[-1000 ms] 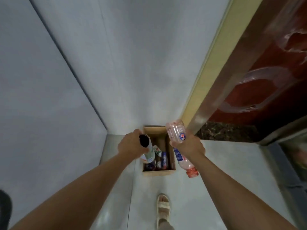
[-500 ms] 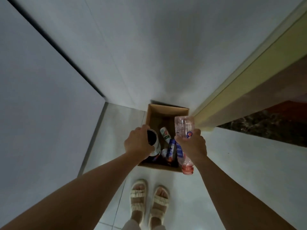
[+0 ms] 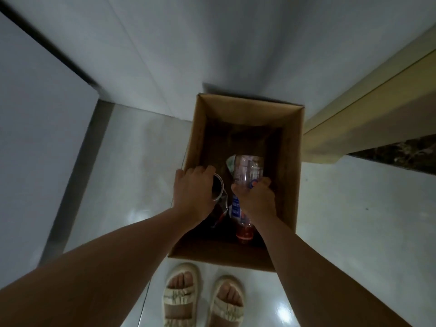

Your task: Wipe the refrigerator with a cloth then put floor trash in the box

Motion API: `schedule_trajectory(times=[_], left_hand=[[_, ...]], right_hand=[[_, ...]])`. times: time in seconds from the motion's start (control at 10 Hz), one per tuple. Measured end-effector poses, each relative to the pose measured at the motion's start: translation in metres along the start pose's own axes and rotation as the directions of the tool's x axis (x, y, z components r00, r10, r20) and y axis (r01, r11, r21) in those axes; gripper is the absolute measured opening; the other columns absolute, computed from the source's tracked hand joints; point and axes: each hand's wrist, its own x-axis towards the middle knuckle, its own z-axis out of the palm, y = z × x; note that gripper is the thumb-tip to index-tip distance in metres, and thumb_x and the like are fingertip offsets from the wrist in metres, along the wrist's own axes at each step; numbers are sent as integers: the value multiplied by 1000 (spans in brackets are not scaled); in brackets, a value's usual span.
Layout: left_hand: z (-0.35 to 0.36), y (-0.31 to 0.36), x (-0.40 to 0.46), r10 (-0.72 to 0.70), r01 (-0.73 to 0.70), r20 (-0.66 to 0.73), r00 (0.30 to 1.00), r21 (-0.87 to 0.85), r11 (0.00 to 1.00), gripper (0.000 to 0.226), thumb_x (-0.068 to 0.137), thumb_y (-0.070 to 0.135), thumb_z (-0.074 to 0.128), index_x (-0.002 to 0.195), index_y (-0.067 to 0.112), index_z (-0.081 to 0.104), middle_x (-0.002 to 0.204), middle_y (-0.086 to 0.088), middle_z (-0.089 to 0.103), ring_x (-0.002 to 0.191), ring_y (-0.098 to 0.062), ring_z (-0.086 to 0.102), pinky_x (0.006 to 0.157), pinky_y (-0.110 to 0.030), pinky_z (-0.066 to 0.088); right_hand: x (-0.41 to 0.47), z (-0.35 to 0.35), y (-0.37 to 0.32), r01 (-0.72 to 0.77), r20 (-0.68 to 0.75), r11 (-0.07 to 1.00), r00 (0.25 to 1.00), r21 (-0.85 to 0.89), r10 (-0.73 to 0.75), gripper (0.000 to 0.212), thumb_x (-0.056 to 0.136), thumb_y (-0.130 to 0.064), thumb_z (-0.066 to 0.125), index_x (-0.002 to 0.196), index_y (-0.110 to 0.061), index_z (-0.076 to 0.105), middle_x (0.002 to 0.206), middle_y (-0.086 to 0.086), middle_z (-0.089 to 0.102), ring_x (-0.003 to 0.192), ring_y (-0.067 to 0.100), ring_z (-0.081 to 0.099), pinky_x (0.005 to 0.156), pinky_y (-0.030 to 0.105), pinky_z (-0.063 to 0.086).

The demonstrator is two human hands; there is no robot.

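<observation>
Though its blue label looks unreadable, right hand (image 3: 256,199) grips bottle (image 3: 247,175).

Both forearms bare, no sleeves, no watch, no rings or bands seen. Left hand (image 3: 192,193) toward 10 o'clock of frame centre, right hand (image 3: 256,200) toward 3 o'clock. At 6 o'clock, pair of cream open-toe sandals (image 3: 204,300): two wide ruched fabric straps each, thick pale soles, toes bare.

The box (image 3: 292,161) floor beneath both hands is hidden.
</observation>
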Motion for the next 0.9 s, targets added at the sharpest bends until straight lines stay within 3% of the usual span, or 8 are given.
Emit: schedule_trajectory(times=[0.1,0.3,0.4,0.5,0.6,0.9], left_hand=[[19,-4,5,58,-53,-26,998,168,984,59,72,28,69,125,25,44,116,2,59,109,-21,51,92,-38,30],[30,-4,6,86,-70,-33,996,323,944,60,76,29,64,131,24,40,122,0,57,119,-25,44,107,-50,17],[27,-2,3,91,-80,-22,996,306,949,52,80,29,62,127,24,43,123,0,56,121,-25,41,112,-53,8],[15,3,-4,74,-67,-21,997,237,969,50,80,36,61,126,25,44,126,1,53,122,-24,40,112,-50,7],[-6,10,-13,85,-83,-2,996,190,978,55,80,43,62,128,26,42,129,1,51,122,-23,40,110,-47,13],[-104,28,-69,66,-64,73,995,-27,998,46,86,40,56,127,26,39,126,1,50,116,-19,45,99,-37,34]], right_hand=[[19,17,15,-37,9,999,999,0,37,75,82,-42,68,136,-12,25,128,16,48,107,33,57,85,45,53],[31,34,29,-46,37,999,998,18,45,74,83,-38,67,136,-12,23,124,16,50,99,28,58,73,35,50],[27,32,24,-82,53,997,995,11,82,81,83,-38,67,142,-12,17,130,18,46,108,32,55,82,39,51],[15,21,16,-90,48,996,995,-21,91,83,85,-37,65,144,-12,13,136,20,37,114,37,51,89,48,51],[-6,4,8,-51,36,995,998,-84,54,80,85,-38,65,142,-9,18,136,19,38,118,36,49,92,49,49],[-98,-60,-31,43,-7,988,999,-148,-44,62,86,-42,63,133,-11,35,124,10,52,110,26,54,94,36,48]])
